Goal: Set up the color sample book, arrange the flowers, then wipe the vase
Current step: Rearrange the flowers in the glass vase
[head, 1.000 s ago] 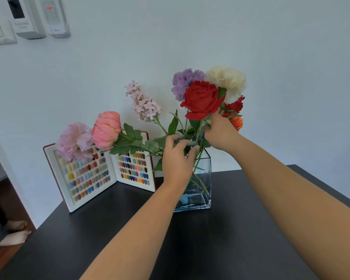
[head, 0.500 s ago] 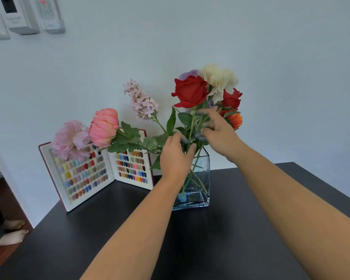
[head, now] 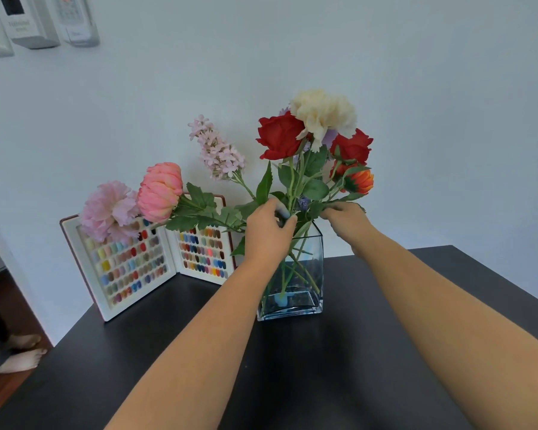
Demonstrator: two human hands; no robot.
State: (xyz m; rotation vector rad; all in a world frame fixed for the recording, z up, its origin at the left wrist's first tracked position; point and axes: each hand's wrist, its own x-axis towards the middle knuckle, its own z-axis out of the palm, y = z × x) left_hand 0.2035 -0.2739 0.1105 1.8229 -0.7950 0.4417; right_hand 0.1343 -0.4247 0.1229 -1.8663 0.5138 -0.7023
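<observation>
A square clear glass vase [head: 308,274] stands on the black table [head: 292,367] and holds several artificial flowers: a red rose [head: 278,138], a cream carnation [head: 323,111], a lilac sprig [head: 216,148], two pink blooms [head: 159,190] leaning left, and an orange flower [head: 359,181]. My left hand [head: 267,234] is closed around the stems at the vase mouth. My right hand [head: 345,220] pinches a stem and leaf at the vase's right rim. The color sample book [head: 128,265] stands open against the wall, left of the vase.
A white wall runs close behind the table. Switch plates and a remote holder [head: 75,20] hang at the upper left. A person's bare feet [head: 19,355] rest on the wooden floor past the table's left edge.
My right hand has dropped from just under the red rose to the vase's right rim. The red rose shifted left and the cream carnation now stands above it. The left hand stayed on the stems.
</observation>
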